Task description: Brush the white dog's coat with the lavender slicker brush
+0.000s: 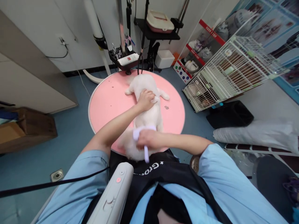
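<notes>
A white dog point(149, 115) lies stretched along the round pink grooming table point(102, 102), legs splayed at the far end. My left hand point(146, 100) is on the dog's back, its fingers curled into the coat and closed against the body. Nearer to me, my right hand point(148, 139) is wrapped round a pale purple pet brush point(146, 154). The brush is over the fluffy fur point(132, 149) at the table's near edge, slightly blurred. Its bristles are hidden from view.
A grey-white hair dryer point(112, 196) juts up at the lower left, close to my left arm. Behind the table stand a tool tray point(127, 59) and a black stand point(161, 35) bearing a litter box point(160, 21). A wire cage point(224, 74) is at right.
</notes>
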